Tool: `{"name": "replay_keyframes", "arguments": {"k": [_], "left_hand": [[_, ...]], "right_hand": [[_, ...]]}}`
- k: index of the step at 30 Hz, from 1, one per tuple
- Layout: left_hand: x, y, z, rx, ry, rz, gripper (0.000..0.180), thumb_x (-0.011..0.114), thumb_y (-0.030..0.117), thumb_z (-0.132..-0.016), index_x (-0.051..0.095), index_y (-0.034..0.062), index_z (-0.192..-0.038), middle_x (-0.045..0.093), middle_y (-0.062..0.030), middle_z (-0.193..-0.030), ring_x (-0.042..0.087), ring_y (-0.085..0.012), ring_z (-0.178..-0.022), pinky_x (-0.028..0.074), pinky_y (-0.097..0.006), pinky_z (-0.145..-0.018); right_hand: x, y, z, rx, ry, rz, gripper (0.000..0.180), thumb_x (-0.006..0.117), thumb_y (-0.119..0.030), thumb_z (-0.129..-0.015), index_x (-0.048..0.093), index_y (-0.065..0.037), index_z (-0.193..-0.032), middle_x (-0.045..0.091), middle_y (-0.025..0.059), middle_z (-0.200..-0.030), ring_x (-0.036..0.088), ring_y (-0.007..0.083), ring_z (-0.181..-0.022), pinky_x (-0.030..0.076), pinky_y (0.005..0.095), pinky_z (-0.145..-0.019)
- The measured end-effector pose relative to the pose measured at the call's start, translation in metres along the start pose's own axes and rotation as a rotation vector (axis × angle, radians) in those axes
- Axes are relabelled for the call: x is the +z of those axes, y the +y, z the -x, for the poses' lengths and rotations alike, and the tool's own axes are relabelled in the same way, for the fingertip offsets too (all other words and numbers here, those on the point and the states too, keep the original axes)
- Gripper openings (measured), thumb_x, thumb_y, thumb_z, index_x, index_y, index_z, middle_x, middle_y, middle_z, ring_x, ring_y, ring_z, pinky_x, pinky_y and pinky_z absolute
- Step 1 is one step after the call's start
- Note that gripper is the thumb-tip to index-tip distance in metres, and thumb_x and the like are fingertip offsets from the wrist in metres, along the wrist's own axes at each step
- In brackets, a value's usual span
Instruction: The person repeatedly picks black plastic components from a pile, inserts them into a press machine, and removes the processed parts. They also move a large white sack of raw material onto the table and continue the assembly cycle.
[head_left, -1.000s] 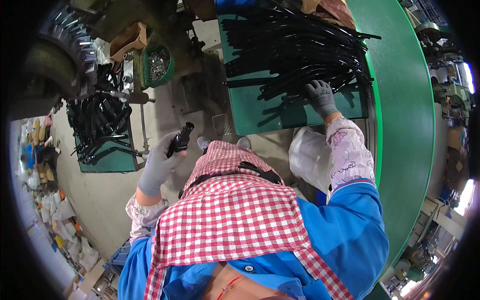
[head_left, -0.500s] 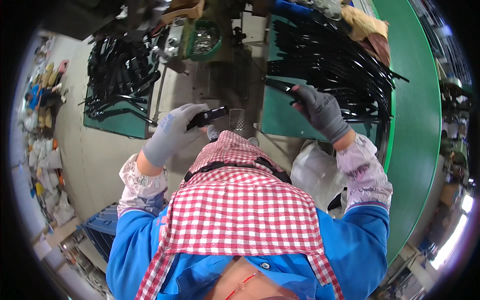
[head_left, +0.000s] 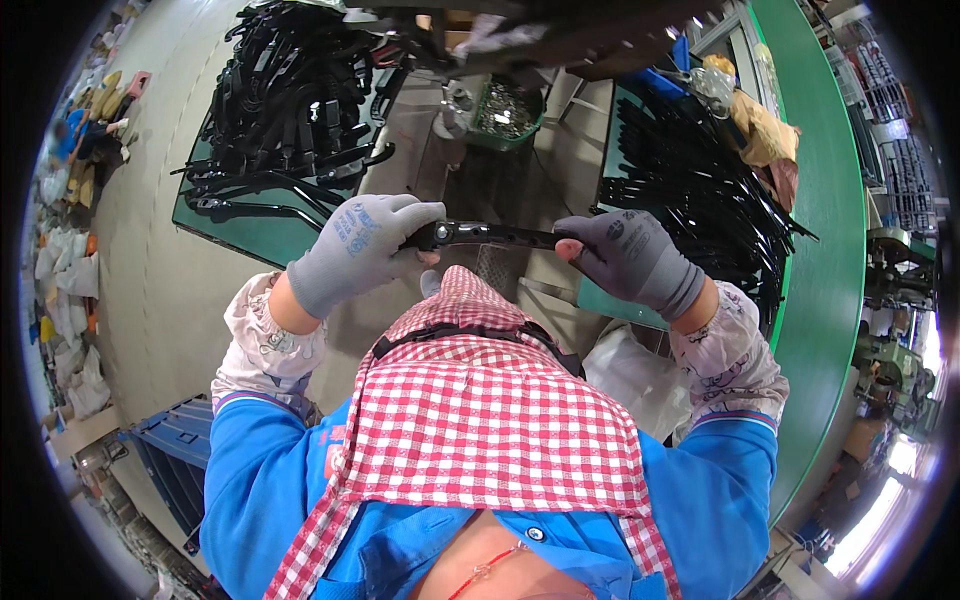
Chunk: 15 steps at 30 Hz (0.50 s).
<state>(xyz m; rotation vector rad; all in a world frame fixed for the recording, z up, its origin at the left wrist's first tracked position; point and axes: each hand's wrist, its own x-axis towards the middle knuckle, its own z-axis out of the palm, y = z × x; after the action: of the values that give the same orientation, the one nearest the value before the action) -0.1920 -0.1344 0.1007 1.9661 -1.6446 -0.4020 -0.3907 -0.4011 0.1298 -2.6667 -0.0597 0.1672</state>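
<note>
In front of my apron, both gloved hands hold dark metal parts level with each other. My left hand is closed round a glossy black piece with a round fitting near its end. A slim black metal bar, with holes along it, runs from there to my right hand, whose thumb and fingers grip its far end. The two parts meet or overlap beside my left fingers; whether they are joined I cannot tell. Much of the left piece is hidden by the glove.
Black metal parts are heaped on the left green table. Long black bars lie on the right one. Between them, a green bin holds small metal pieces. A dark machine part overhangs the far side. A blue crate stands at lower left.
My right hand has drawn the bar away from the right-hand pile and toward the middle. My left hand has moved slightly right, and the two parts now meet. The view has shifted too.
</note>
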Motion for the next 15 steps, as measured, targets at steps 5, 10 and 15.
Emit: {"name": "replay_keyframes", "arguments": {"k": [5, 10, 15], "left_hand": [[-0.031, -0.022, 0.002, 0.141, -0.051, -0.423, 0.051, 0.077, 0.033, -0.075, 0.059, 0.0076, -0.116, 0.066, -0.0072, -0.094, 0.066, -0.0255, -0.08, 0.049, -0.038, -0.067], [-0.05, -0.061, 0.0, 0.261, -0.021, -0.576, 0.051, 0.073, 0.036, -0.079, 0.058, 0.0061, -0.117, 0.066, -0.0067, -0.095, 0.066, -0.0247, -0.081, 0.05, -0.037, -0.069], [-0.075, -0.081, -0.022, 0.304, -0.02, -0.536, 0.052, 0.076, 0.034, -0.076, 0.058, 0.0063, -0.116, 0.065, -0.0058, -0.093, 0.065, -0.0254, -0.08, 0.05, -0.038, -0.068]], "right_hand": [[0.004, -0.017, -0.059, -0.007, -0.183, -0.003, 0.035, 0.049, -0.043, -0.1, 0.067, -0.015, -0.107, 0.069, 0.0132, -0.082, 0.068, 0.0333, -0.077, 0.053, 0.0453, -0.067], [0.029, -0.046, -0.097, 0.106, -0.084, 0.187, 0.042, 0.044, -0.051, -0.101, 0.062, -0.012, -0.101, 0.068, 0.0115, -0.074, 0.069, 0.0309, -0.074, 0.053, 0.0441, -0.063], [0.026, -0.047, -0.113, 0.107, 0.112, 0.286, 0.041, 0.048, -0.051, -0.099, 0.061, -0.012, -0.096, 0.066, 0.0088, -0.069, 0.068, 0.0297, -0.067, 0.051, 0.0418, -0.057]]}}
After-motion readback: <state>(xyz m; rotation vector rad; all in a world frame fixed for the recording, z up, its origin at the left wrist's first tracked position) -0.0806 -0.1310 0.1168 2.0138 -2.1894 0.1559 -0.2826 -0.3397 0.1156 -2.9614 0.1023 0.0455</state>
